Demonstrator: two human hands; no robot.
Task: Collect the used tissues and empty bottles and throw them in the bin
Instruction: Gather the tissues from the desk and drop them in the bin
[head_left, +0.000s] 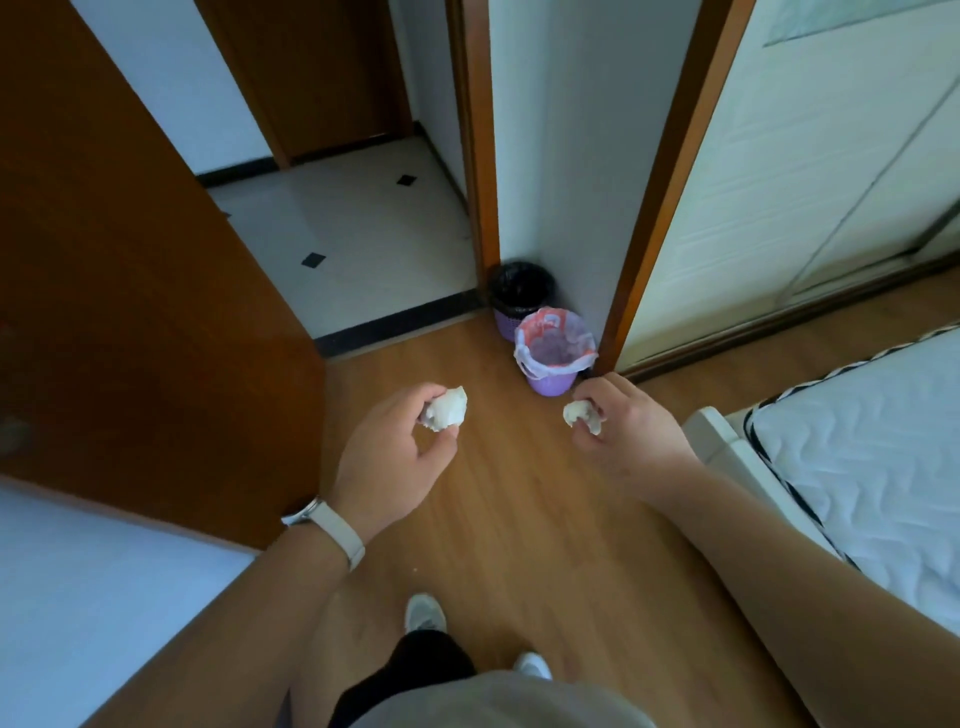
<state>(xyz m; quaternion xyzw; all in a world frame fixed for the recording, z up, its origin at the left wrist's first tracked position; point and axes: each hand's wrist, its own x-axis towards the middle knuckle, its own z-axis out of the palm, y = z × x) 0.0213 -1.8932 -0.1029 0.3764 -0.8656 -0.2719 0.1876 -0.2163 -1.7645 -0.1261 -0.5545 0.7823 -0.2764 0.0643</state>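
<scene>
Your left hand (395, 447), a pale watch band at the wrist, pinches a crumpled white tissue (445, 410) over the wooden floor (519, 519). Your right hand (628, 426) grips a smaller crumpled white tissue wad (582, 414). Just ahead stands a purple plastic bin with a white-and-pink liner (555, 349), a black-lined purple bin (521, 296) behind it.

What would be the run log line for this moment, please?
left hand: holds crumpled tissue | right hand: holds crumpled tissue | purple bin: ahead on floor | tissues not yet binned
</scene>
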